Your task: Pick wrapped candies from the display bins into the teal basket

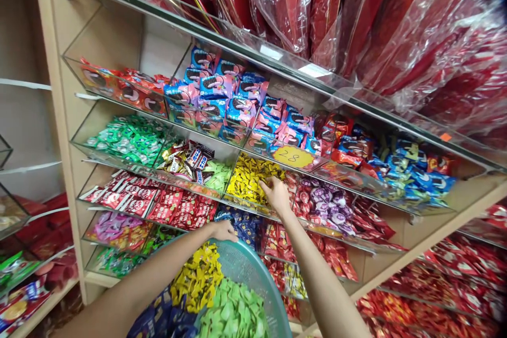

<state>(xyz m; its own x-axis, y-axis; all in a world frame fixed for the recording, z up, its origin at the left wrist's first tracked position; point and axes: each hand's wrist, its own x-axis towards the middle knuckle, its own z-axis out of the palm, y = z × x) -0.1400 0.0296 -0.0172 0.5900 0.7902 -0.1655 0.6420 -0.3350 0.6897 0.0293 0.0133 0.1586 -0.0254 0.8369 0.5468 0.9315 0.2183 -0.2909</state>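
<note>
My left hand is closed over the far rim of a green plastic colander basket. Inside the basket lie yellow-wrapped candies, light-green-wrapped candies and dark-blue packets. My right hand reaches into a clear shelf bin, its fingers curled among more yellow-wrapped candies. The fingertips partly sink into the pile, so how many pieces they hold is hidden. A yellow price tag reading 28 hangs just above this hand.
Clear-walled bins on slanted shelves surround the hands: blue-and-pink biscuit packets above, green candies left, purple-wrapped candies right. A glass shelf edge crosses overhead below red plastic-wrapped goods. A wooden side panel stands at left.
</note>
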